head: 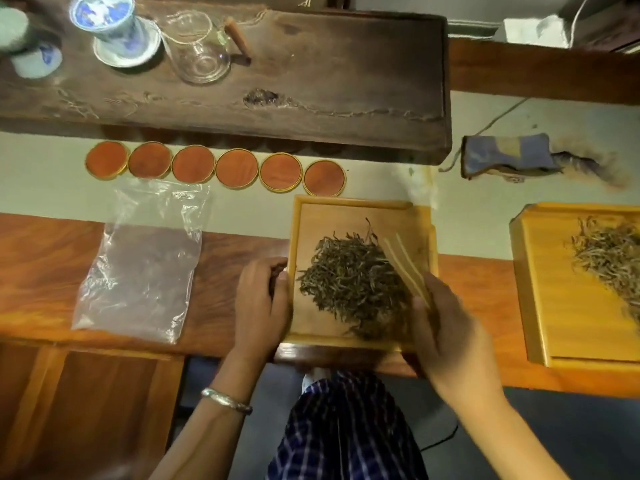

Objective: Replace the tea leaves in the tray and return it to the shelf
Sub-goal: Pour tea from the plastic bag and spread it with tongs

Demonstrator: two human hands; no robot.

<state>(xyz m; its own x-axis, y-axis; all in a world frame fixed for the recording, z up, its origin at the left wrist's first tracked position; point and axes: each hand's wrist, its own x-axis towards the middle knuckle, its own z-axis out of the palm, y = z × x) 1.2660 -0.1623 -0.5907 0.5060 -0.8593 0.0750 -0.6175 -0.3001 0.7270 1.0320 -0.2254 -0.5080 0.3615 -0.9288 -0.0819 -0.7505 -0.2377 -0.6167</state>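
A square light wooden tray lies on the table in front of me with a pile of dark tea leaves in its middle. My left hand grips the tray's left edge, fingers curled over the rim. My right hand holds a thin pale bamboo tool whose prongs lie across the leaves on the right side; the hand is blurred. An empty clear plastic bag lies flat to the left.
A second wooden tray with paler tea leaves sits at the right. Several round orange coasters line up behind the tray. A dark wooden tea board carries a glass pitcher and a porcelain lidded cup. A blue cloth lies at right.
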